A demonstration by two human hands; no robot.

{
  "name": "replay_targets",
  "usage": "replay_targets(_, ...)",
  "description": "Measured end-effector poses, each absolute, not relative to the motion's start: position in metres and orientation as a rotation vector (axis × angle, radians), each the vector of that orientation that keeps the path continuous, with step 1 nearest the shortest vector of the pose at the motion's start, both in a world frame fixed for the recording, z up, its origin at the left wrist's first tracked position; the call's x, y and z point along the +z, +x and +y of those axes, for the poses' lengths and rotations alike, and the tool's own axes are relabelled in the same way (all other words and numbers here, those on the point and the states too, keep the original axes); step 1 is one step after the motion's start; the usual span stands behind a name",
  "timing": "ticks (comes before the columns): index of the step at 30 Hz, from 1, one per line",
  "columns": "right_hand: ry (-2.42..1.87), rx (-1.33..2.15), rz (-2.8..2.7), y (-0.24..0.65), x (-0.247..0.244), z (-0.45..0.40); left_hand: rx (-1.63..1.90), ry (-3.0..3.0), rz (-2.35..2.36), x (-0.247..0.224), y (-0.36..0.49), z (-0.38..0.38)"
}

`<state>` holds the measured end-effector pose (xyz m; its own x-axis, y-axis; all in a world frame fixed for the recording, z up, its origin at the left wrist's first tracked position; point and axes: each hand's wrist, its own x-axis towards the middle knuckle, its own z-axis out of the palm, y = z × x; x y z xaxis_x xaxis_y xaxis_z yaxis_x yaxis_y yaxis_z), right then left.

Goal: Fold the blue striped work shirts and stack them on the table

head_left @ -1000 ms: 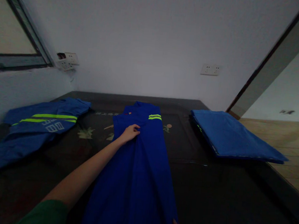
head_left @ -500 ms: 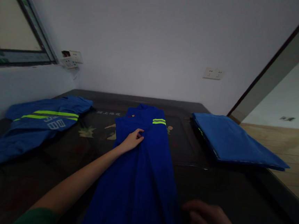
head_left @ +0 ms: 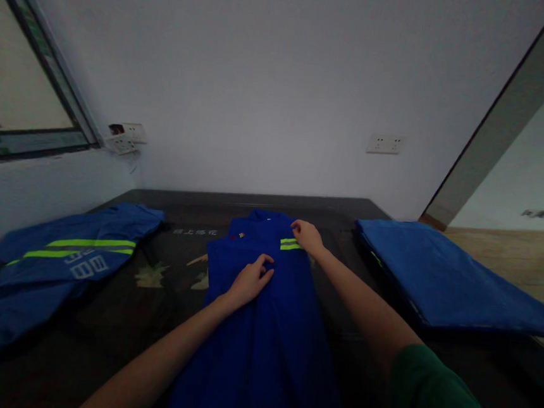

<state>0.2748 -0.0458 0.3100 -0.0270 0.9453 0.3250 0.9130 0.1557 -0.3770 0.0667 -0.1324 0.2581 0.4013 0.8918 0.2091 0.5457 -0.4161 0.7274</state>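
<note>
A deep blue work jacket [head_left: 285,319], folded long and narrow, lies in the middle of the table with its collar towards the wall. It has a small red and yellow emblem and two yellow-green reflective stripes near the top. My left hand [head_left: 250,283] rests on the chest of the jacket, thumb and fingers loosely apart. At the upper right edge, just above the stripes, my right hand [head_left: 308,237] has its fingertips drawn together on the cloth at the shoulder. The jacket's lower end runs out of view.
Another blue garment [head_left: 46,286] with reflective stripes and pale lettering lies loosely on the left of the dark table [head_left: 145,345]. To the right is a flat folded stack of blue cloth [head_left: 437,275]. A wall with sockets [head_left: 385,144] stands behind the table.
My right hand has moved from the lower right up to the jacket's right shoulder. My left hand stays on the jacket's chest. The view has tilted up slightly.
</note>
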Motion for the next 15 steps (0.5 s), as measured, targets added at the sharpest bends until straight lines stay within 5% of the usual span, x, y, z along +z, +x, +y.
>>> replay_targets(15, -1.816, -0.008, -2.223, 0.292, 0.281, 0.101, 0.909, 1.898, 1.101, 0.264, 0.071, -0.136)
